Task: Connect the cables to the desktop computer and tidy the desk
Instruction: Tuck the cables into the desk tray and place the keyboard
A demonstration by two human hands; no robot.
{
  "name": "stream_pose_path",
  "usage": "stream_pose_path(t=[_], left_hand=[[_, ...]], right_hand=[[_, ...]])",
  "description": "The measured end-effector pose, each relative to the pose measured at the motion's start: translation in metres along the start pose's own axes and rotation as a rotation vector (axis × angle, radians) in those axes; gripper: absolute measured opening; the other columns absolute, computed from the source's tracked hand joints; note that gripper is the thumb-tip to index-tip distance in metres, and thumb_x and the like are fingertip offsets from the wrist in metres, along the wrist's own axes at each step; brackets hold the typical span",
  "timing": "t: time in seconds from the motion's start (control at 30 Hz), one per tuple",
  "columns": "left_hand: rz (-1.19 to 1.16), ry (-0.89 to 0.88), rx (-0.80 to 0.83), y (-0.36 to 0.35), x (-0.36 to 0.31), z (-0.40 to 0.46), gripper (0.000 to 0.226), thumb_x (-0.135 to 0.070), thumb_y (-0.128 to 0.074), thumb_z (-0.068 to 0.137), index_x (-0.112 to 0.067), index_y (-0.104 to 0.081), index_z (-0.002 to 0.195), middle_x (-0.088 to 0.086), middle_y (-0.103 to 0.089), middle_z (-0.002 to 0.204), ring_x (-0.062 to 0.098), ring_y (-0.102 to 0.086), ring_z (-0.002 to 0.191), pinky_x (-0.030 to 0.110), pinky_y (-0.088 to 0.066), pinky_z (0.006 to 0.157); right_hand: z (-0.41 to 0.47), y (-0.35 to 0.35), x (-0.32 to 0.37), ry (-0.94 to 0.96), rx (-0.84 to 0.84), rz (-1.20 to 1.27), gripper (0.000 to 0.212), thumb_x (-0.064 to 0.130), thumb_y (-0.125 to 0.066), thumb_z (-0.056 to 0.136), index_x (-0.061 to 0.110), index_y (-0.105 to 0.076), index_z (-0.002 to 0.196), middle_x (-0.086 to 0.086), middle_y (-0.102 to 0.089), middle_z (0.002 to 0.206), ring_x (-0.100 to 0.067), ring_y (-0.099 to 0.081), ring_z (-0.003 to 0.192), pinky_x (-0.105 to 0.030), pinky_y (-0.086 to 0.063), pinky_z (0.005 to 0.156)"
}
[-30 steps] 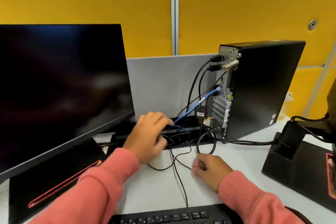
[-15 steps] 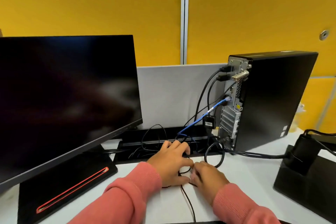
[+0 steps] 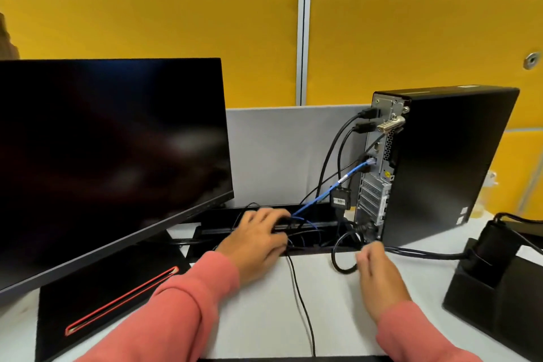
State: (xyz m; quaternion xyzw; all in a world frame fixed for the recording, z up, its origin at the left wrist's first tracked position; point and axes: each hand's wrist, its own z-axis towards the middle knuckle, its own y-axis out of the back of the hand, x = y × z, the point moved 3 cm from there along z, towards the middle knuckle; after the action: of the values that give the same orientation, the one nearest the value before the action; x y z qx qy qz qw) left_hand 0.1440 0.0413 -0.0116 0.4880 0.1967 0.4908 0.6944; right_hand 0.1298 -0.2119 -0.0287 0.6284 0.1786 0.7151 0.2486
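— What couldn't you make out?
— The right hand (image 3: 379,279) was motion-blurred, so its fingers' grip was unclear. The left hand (image 3: 258,241) covered part of the cable tray (image 3: 308,226).
— And the edges?
— The monitor (image 3: 111,161) ran off the left side, the second stand (image 3: 499,288) off the right.

Left hand (image 3: 258,239) curled forward, right hand (image 3: 379,276) loosely extended
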Motion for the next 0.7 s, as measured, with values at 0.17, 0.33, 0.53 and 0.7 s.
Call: stream_pose_path(t=[0.17, 0.33, 0.53, 0.7], left_hand=[[0.116, 0.230, -0.110, 0.011, 0.046, -0.004, 0.007, -0.031, -0.065, 0.094, -0.027, -0.068, 0.090, 0.007, -0.048, 0.146, 0.032, -0.050, 0.116, 0.043, -0.044, 0.087], [0.263, 0.273, -0.077, 0.006, 0.056, -0.014, 0.013, -0.026, -0.072, 0.090, -0.020, -0.068, 0.080, 0.011, -0.057, 0.136, 0.033, -0.056, 0.095, 0.041, -0.045, 0.073], [0.230, 0.235, 0.053, -0.027, 0.043, -0.030, 0.034, -0.046, -0.044, 0.095, -0.023, -0.067, 0.105, 0.002, -0.060, 0.138, 0.027, -0.059, 0.101, 0.042, -0.048, 0.077], [-0.019, 0.346, 0.305, -0.043, 0.045, -0.037, 0.043, -0.047, -0.022, 0.106, -0.027, -0.059, 0.110, -0.006, -0.063, 0.114, 0.022, -0.056, 0.106, 0.039, -0.040, 0.091]], right_hand=[[0.011, 0.040, -0.010, -0.192, -0.322, 0.244, 0.020, 0.019, -0.041, 0.107, 0.002, -0.050, 0.105, -0.014, -0.055, 0.091, -0.031, -0.046, 0.085, -0.035, -0.029, 0.073], [0.021, 0.044, -0.015, -0.221, -0.284, 0.140, 0.013, 0.019, -0.050, 0.103, 0.008, -0.055, 0.098, -0.013, -0.062, 0.092, -0.033, -0.053, 0.087, -0.037, -0.039, 0.078], [0.011, 0.030, 0.000, 0.158, -0.319, -0.207, 0.048, 0.009, -0.071, 0.084, 0.029, -0.051, 0.123, 0.002, -0.046, 0.123, -0.026, -0.049, 0.107, -0.047, -0.047, 0.093], [-0.024, -0.022, 0.048, 0.758, 0.225, -0.376, 0.068, 0.044, -0.053, 0.096, 0.047, -0.020, 0.155, 0.017, -0.027, 0.149, -0.010, -0.043, 0.123, -0.029, -0.041, 0.106]])
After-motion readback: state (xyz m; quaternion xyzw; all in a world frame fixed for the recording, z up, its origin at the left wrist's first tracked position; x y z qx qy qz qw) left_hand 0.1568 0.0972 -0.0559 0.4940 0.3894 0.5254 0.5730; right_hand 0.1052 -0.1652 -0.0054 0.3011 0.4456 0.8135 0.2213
